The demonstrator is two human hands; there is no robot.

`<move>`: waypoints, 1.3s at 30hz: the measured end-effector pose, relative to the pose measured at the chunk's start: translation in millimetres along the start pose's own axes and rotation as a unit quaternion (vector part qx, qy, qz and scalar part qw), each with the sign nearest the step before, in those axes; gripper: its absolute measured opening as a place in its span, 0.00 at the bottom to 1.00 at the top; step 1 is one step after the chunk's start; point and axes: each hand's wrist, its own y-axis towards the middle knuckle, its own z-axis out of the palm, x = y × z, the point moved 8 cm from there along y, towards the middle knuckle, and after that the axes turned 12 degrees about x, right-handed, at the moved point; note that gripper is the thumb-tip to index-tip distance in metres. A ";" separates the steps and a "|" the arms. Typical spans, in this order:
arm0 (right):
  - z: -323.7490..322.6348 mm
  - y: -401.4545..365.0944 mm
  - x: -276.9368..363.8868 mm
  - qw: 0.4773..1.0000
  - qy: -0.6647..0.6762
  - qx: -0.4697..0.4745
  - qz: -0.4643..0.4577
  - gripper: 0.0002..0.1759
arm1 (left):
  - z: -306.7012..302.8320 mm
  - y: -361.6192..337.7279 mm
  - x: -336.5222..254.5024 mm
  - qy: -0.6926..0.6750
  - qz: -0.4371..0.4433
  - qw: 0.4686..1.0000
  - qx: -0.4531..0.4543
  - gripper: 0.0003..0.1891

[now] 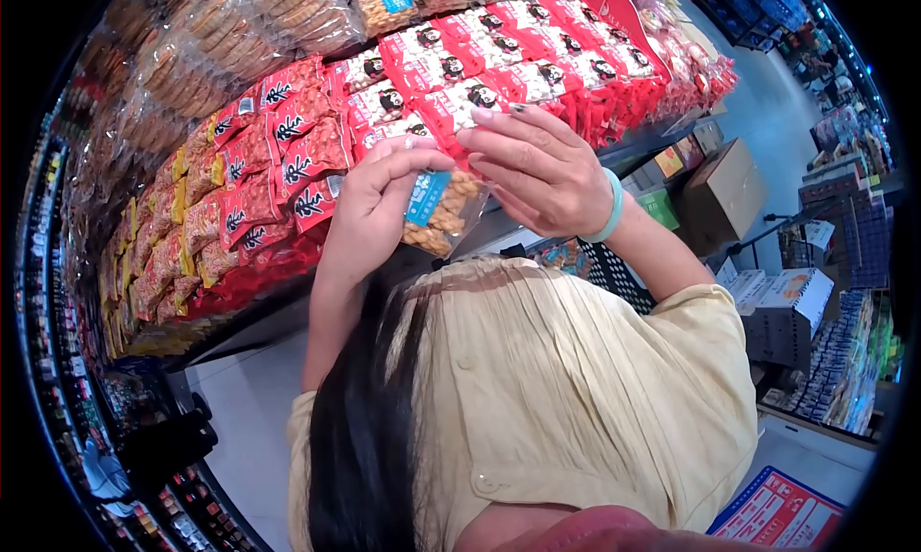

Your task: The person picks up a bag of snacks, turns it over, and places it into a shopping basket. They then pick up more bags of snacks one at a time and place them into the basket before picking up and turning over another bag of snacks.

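My left hand point(369, 202) grips a small clear packet of twisted golden-brown snacks point(446, 216) by its upper left side. A blue label covers part of the packet, which hangs tilted in front of my chest. At its upper right is my right hand point(547, 173), with fingers stretched out and slightly curved over the packet's edge. A pale turquoise band point(610, 207) circles the right wrist. Just beyond both hands lie rows of red-and-white snack bags point(460, 101) with a black cartoon figure.
Red bags with black lettering point(309, 154) and yellow-edged bags point(177, 226) fill the display to the left. Clear packs of round crackers point(221, 24) are stacked at the back. Cardboard boxes point(720, 192) stand on the floor at right, near stocked shelves point(844, 351).
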 end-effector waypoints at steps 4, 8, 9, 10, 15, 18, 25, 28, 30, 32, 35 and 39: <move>10.5 -13.1 17.6 0.998 0.050 0.016 -0.023 0.23 | 12.0 10.3 12.4 -0.048 -0.025 0.998 0.013 0.13; 23.0 -18.9 27.8 0.993 0.103 0.045 -0.037 0.24 | 20.7 19.8 16.9 -0.168 -0.010 0.984 0.054 0.15; 26.7 -20.2 30.2 0.991 0.115 0.049 -0.043 0.24 | 21.6 19.8 17.5 -0.171 -0.016 0.984 0.052 0.15; 28.4 -20.1 31.9 0.991 0.112 0.053 -0.048 0.25 | 25.9 20.0 18.7 -0.172 -0.027 0.982 0.070 0.17; 38.5 -18.9 37.4 0.989 0.127 0.042 -0.061 0.24 | 37.7 16.5 22.1 -0.138 -0.044 0.985 0.089 0.12; 42.3 -16.8 42.5 0.992 0.103 0.043 -0.065 0.23 | 36.8 15.9 24.1 -0.123 -0.029 0.987 0.103 0.11; 48.3 -15.7 45.4 0.992 0.093 0.057 -0.069 0.21 | 32.9 11.0 24.7 -0.113 -0.014 0.988 0.102 0.11; 49.3 -15.3 46.0 0.992 0.092 0.060 -0.067 0.21 | 33.0 10.8 27.0 -0.106 -0.017 0.989 0.102 0.11; 49.6 -15.2 46.0 0.992 0.090 0.061 -0.063 0.21 | 33.3 10.9 29.2 -0.106 -0.018 0.989 0.101 0.11; 49.7 -15.2 45.2 0.992 0.097 0.062 -0.058 0.21 | 33.0 11.1 29.8 -0.105 -0.020 0.989 0.100 0.11; 51.2 -15.9 44.9 0.992 0.097 0.060 -0.058 0.20 | 33.3 11.4 29.4 -0.092 -0.028 0.990 0.106 0.11; 53.2 -17.0 44.4 0.992 0.097 0.059 -0.057 0.20 | 33.1 11.7 28.8 -0.087 -0.033 0.990 0.103 0.11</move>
